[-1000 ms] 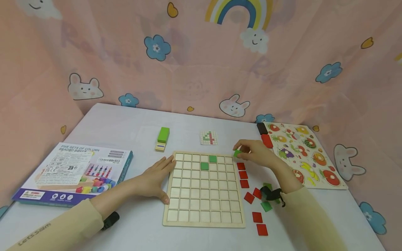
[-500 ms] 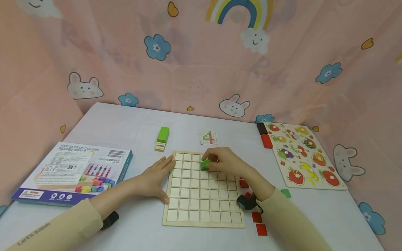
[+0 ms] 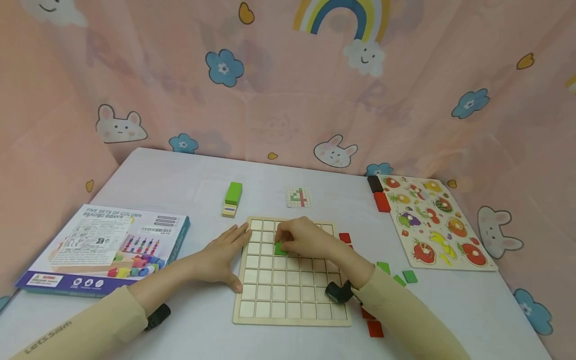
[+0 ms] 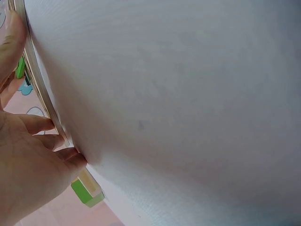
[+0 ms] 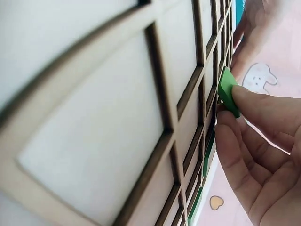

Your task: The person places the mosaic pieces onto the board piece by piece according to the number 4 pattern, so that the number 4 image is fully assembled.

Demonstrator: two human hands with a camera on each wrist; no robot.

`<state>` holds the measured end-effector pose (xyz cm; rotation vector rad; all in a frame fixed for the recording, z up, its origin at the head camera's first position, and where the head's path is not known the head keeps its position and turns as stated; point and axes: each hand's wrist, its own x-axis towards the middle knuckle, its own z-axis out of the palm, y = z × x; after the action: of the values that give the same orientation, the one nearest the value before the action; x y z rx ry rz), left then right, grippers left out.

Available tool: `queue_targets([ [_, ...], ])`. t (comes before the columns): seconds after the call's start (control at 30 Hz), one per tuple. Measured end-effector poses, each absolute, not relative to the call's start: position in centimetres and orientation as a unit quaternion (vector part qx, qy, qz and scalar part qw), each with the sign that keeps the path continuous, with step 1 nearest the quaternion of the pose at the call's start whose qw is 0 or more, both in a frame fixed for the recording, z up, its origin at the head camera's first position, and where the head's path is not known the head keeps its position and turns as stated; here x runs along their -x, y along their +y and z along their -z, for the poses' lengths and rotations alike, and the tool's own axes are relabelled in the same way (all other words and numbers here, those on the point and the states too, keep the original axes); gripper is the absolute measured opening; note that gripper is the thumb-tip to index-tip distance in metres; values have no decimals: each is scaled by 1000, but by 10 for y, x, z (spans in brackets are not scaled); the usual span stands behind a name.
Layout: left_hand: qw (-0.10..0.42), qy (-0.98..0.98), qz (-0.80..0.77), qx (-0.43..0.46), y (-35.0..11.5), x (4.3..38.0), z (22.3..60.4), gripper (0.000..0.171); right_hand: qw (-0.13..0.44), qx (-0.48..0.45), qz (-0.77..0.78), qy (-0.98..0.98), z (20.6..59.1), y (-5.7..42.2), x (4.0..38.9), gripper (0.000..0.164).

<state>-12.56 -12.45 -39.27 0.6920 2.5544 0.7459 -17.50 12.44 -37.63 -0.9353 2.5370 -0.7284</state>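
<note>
A wooden grid board (image 3: 257,320) lies in the middle of the table. My right hand (image 3: 306,239) pinches a green square tile (image 3: 280,249) between thumb and fingers, close over the third row, third column from the left. In the right wrist view the tile (image 5: 228,89) tilts against the grid bars, and two green tiles (image 5: 209,153) sit in cells nearer the camera; the hand hides them in the head view. My left hand (image 3: 217,260) rests along the board's left edge, fingers spread, thumb lower down. The left wrist view shows its fingertips (image 4: 73,157) at the board's side.
A small pattern card (image 3: 299,198) lies behind the board. Loose red tiles (image 3: 375,329) and green tiles (image 3: 409,276) lie to its right, partly under my right arm. A fruit puzzle board (image 3: 427,220) is farther right, a beads box (image 3: 108,250) left, a green-topped block (image 3: 234,193) behind.
My right hand has carried the green tile from beyond the board's right edge leftward over the grid, then slightly lower and farther left. My left hand has stayed put.
</note>
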Motion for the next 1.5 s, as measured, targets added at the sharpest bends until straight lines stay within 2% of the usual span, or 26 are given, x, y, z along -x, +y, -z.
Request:
queue_targets([
  [0.37, 197, 911, -264, -247, -126, 126, 394, 129, 151, 338, 224, 902, 377, 120, 175, 4],
  [0.57, 195, 912, -262, -247, -125, 126, 395, 129, 137, 324, 204, 914, 368, 132, 175, 12],
  [0.8, 195, 913, -262, -244, -125, 125, 394, 130, 139, 295, 222, 919, 351, 187, 181, 16],
  [1.0, 197, 912, -265, -244, -124, 126, 394, 130, 143, 251, 229, 930, 353, 254, 179, 13],
  [1.1, 197, 912, -265, -244, -124, 126, 394, 130, 163, 243, 231, 928, 356, 286, 176, 11],
  [1.27, 197, 912, -265, -245, -125, 126, 394, 130, 235, 224, 243, 914, 357, 326, 168, 15],
  [1.5, 198, 911, -265, -246, -125, 126, 394, 130, 275, 176, 213, 921, 363, 339, 159, 27],
])
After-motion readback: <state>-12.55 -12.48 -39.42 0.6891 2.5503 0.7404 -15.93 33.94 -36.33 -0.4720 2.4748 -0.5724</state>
